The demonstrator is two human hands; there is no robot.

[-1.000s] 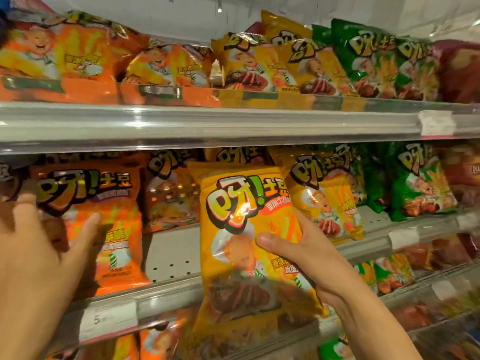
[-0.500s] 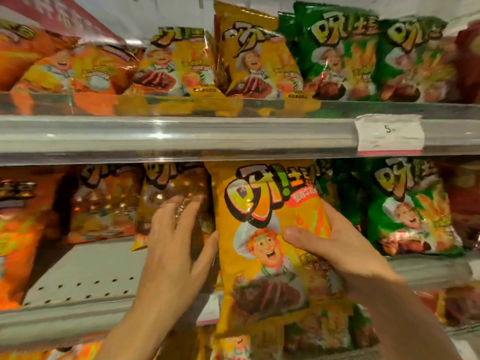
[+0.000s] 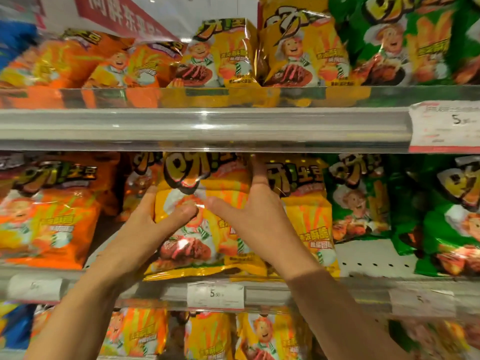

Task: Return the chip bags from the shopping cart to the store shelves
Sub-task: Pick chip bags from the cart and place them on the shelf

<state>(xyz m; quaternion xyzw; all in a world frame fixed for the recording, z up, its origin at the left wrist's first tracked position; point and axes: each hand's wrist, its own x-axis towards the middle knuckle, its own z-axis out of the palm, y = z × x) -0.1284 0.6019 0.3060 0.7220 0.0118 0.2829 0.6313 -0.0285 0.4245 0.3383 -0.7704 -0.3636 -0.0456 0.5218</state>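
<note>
I watch left hand (image 3: 149, 224) and right hand (image 3: 255, 216) clasp the glossy yellow chip bag (image 3: 205, 229) between them, nearly seated on the grey metal shelf (image 3: 376, 261); cart unseen.

Glossy metal shelf rail (image 3: 202, 126), perforated shelf floor (image 3: 374, 258), red banner (image 3: 122, 15)

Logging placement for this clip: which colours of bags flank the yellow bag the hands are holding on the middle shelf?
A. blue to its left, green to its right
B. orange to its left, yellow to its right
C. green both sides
B: the yellow bag, held by the left hand and right hand, has an orange bag to its left and another yellow bag to its right.
</note>
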